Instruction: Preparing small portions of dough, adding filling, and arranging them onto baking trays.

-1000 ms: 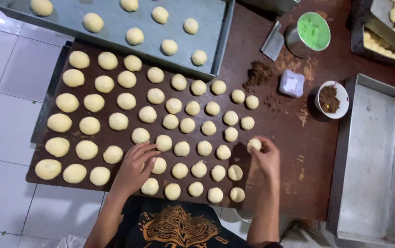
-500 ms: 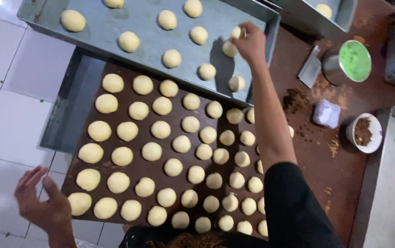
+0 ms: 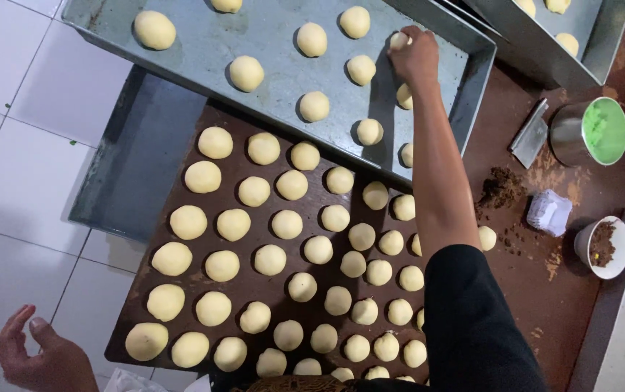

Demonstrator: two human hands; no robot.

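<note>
Fingers of the left hand (image 3: 40, 356) are spread loose at 8 o'clock, holding nothing, above white floor tiles (image 3: 15, 145). Rows of dough balls (image 3: 287, 225) cover the brown table (image 3: 574, 290) at centre. At 12 o'clock the right hand (image 3: 414, 54) pinches one dough ball (image 3: 398, 40) over the metal tray (image 3: 269, 43).
</note>
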